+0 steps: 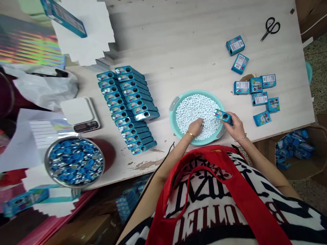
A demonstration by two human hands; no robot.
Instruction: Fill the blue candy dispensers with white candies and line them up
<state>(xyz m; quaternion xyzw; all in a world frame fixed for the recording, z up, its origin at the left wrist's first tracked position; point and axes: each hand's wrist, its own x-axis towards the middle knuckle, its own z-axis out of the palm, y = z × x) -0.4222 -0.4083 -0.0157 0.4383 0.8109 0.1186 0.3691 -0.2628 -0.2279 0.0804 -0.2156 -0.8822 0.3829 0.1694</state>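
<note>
A round teal basin (174, 124) stands near the table's front edge, filled with small white candies (195, 109). My left hand (196, 127) reaches into the candies with its fingers curled closed among them; the fingertips are partly hidden. Over the basin's right rim, my right hand (235, 126) grips a small blue candy box (222, 116), tilted so that the dark round hole in its end faces up. Left of the basin, two rows of similar blue boxes (134, 109) stand with their holed ends up; white candies show at some of the openings.
Several blue boxes (256, 85) lie scattered at the right, near black scissors (271, 29). At the left are a white scale (78, 110) and a round container of blue-and-silver caps (74, 160). A carton (314, 149) of blue boxes sits below the right edge.
</note>
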